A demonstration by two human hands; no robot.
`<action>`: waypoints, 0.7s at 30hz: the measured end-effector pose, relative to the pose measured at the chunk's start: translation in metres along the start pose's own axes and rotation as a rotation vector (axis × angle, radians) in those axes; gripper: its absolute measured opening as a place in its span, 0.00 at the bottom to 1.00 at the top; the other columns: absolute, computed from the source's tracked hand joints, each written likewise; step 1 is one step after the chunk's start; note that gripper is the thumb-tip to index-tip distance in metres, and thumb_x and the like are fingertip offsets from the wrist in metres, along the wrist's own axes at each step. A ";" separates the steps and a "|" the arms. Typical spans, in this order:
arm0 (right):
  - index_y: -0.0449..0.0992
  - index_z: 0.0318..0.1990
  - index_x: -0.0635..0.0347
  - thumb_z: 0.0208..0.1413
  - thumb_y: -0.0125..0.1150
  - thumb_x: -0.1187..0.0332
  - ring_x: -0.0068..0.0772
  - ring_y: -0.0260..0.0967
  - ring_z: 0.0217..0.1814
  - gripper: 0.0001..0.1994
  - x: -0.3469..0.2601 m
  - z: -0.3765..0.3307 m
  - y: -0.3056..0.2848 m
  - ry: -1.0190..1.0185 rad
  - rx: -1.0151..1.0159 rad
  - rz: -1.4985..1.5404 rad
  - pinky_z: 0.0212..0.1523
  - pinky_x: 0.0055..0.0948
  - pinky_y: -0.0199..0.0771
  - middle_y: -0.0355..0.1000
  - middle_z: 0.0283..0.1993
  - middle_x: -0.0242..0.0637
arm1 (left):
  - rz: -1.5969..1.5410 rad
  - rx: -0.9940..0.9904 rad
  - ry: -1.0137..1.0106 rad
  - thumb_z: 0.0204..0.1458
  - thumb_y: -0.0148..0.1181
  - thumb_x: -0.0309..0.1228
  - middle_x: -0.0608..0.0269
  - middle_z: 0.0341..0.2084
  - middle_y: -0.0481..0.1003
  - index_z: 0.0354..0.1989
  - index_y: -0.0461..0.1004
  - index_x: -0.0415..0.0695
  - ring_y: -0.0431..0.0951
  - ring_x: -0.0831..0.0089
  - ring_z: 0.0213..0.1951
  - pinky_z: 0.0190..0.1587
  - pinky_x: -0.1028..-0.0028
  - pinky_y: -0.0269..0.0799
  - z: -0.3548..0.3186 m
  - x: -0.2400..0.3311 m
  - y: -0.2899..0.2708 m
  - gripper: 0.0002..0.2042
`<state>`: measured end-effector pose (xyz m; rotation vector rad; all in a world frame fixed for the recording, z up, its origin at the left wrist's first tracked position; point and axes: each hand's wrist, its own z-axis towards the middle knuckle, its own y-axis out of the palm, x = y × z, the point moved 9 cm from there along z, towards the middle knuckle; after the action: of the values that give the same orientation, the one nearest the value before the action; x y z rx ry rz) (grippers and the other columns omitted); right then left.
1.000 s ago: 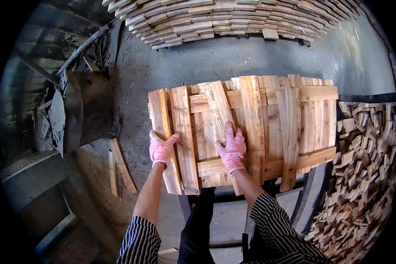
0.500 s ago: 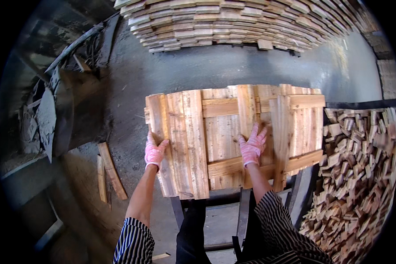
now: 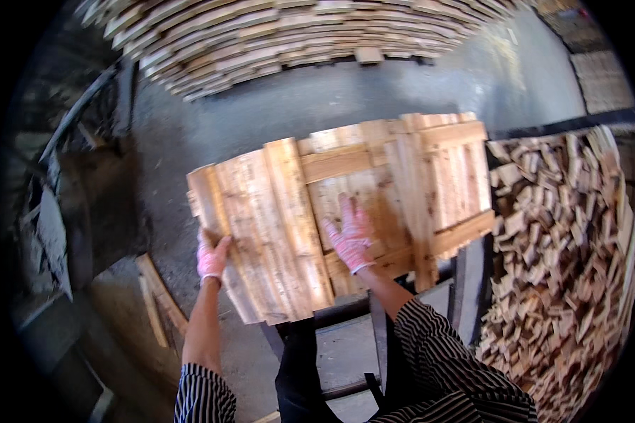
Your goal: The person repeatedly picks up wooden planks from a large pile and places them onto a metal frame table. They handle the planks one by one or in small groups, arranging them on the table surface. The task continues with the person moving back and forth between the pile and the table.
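A panel of pale wooden slats (image 3: 346, 204) lies flat on a dark metal stand (image 3: 346, 317) in front of me. My left hand (image 3: 212, 257), in a pink patterned glove, grips the outermost slat (image 3: 222, 240) at the panel's left edge. Flat on the slats in the middle of the panel rests my right hand (image 3: 351, 236), also gloved, with its fingers spread. Two cross battens (image 3: 444, 236) run under the slats. My sleeves are dark with thin white stripes.
A long stack of wooden boards (image 3: 296, 35) runs across the far side of the grey concrete floor. A heap of short wood offcuts (image 3: 564, 268) fills the right. Loose planks (image 3: 159, 299) lie on the ground at lower left, beside dark machinery (image 3: 49, 211).
My right hand has shifted along the panel and now lies flat with fingers spread. The slats on the left have been pushed closer together. My view has moved nearer.
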<state>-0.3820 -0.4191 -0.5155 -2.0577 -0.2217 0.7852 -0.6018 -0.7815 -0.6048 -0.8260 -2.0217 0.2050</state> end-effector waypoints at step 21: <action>0.46 0.77 0.37 0.56 0.63 0.44 0.60 0.59 0.69 0.45 0.011 0.035 0.016 -0.025 -0.003 0.059 0.63 0.48 0.69 0.57 0.69 0.61 | 0.065 -0.061 0.010 0.56 0.66 0.28 0.52 0.60 0.70 0.75 0.45 0.41 0.75 0.66 0.52 0.51 0.70 0.76 0.002 0.056 0.028 0.42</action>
<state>-0.3972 -0.3997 -0.5471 -2.0664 -0.1768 0.8476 -0.6107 -0.7253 -0.5799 -0.9295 -2.0019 0.1763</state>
